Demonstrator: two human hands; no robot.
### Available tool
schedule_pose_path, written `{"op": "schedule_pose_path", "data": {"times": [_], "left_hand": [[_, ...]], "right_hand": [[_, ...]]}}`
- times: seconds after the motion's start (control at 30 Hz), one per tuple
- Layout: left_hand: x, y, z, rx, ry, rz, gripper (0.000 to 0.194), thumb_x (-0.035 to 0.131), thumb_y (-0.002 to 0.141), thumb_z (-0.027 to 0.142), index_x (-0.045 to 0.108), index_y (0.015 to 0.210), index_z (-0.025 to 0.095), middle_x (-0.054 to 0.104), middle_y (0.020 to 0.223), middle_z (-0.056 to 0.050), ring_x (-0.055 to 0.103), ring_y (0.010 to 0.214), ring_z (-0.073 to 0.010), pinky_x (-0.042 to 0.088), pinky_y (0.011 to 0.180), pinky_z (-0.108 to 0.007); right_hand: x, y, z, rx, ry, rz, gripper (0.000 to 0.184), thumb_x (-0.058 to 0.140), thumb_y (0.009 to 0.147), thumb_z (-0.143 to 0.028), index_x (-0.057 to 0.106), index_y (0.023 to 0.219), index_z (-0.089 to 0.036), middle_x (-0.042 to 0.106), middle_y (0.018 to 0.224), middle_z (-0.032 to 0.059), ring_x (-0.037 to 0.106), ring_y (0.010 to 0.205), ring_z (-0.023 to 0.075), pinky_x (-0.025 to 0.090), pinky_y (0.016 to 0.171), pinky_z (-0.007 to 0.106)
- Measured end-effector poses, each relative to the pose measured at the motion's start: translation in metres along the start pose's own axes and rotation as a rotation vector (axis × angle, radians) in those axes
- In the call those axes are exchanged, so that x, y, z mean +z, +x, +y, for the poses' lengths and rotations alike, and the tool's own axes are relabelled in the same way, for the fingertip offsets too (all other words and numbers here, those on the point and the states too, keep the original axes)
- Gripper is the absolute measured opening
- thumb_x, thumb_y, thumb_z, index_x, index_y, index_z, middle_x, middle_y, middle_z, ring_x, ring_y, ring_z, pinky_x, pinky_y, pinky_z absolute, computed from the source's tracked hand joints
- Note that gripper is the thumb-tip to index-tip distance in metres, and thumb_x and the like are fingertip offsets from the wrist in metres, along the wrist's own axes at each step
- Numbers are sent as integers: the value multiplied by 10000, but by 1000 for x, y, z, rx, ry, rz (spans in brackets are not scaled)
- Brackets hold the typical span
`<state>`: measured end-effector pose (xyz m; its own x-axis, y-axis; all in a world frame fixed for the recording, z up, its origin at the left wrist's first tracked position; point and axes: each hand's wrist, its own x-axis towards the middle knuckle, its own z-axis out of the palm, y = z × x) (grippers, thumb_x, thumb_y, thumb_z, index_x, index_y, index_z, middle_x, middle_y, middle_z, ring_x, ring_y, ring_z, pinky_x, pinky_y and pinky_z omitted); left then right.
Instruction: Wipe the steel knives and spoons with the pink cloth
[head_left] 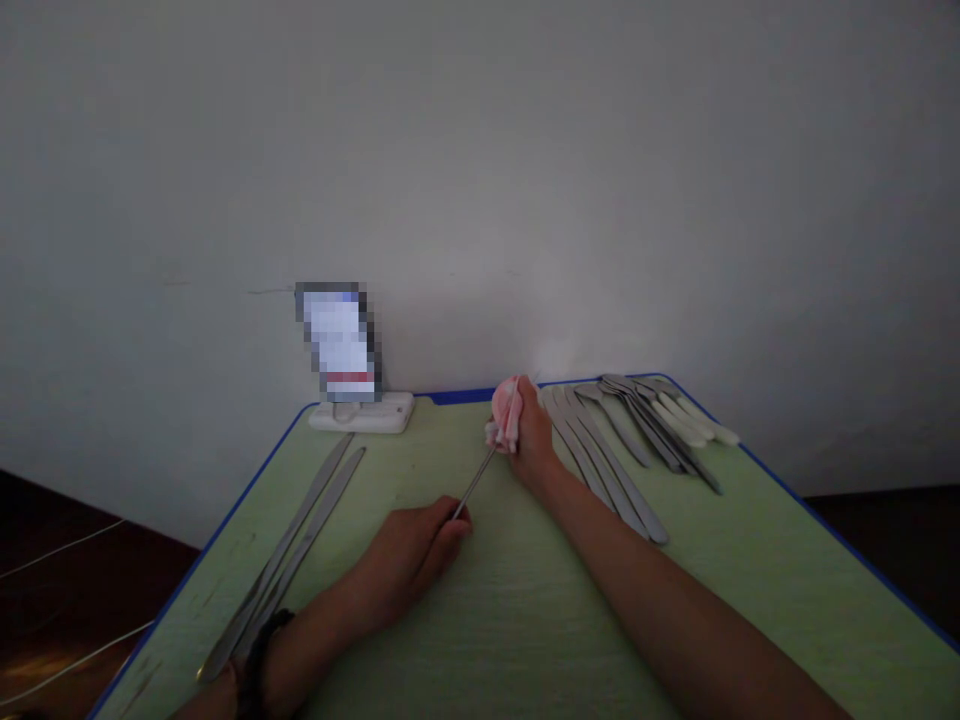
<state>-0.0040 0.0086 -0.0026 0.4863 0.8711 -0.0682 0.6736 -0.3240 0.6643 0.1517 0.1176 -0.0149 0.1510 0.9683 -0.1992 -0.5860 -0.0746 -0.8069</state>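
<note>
Cloth [507, 400] and thin metal utensil [475, 484] between two hands

The left hand [421, 545] is closed around the near end of the utensil, with the thumb and the fingers pressed together. The right hand [534, 435] is gripping the pink cloth, which is wrapped around the far end of the utensil, so which kind of utensil it is, I cannot tell. The utensil is tilted, rising from the left hand to the right one, above the middle of the green table [525, 640]. A dark bracelet [264, 655] is around the left wrist.

On the left side of the table, two metal knives [313, 530] lie side by side, and the forearm partly covers their near ends. Behind them, near the far edge, a phone [341, 345] with blurred screen stands tilted on a white stand [375, 412]. To the right of the right hand, long metal handles [622, 485] lie in a slanted row. Beyond these, there are darker pieces of cutlery [660, 435], partly overlapping, and some white handles [686, 420] near the right corner.
</note>
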Motion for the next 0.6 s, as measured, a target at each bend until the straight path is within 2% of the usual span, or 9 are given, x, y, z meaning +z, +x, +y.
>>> {"op": "schedule_pose_path", "data": {"times": [0.17,0.33,0.47,0.6], "left_hand": [[-3,2,-1,-44,-118,40,305,275,929,418,452,795,209,461,624,36,444,566,-142,360,557,-238],[-3,5,-5,-24,-173,122,271,344,907,410,495,839,195,562,758,-7,508,684,-161,411,635,-252],[-2,4,-5,-76,-145,160,315,358,899,441,464,728,198,433,599,43,418,556,-131,326,527,-237],[-4,1,0,-50,-154,116,312,363,899,444,470,751,191,408,600,53,399,547,-121,309,523,-235]], "right_hand": [[14,-24,15,-6,-115,23,347,547,762,-499,484,594,-203,427,391,-61,391,326,95,337,332,217],[24,-43,21,-136,-325,-37,320,532,757,-398,479,515,-196,432,447,-52,414,458,101,349,450,223],[24,-44,19,-117,-349,-17,360,503,780,-421,451,497,-204,422,448,-52,409,475,113,348,476,242],[23,-43,19,-80,-308,-10,381,504,794,-449,445,505,-208,412,442,-52,401,452,111,345,453,243]]}}
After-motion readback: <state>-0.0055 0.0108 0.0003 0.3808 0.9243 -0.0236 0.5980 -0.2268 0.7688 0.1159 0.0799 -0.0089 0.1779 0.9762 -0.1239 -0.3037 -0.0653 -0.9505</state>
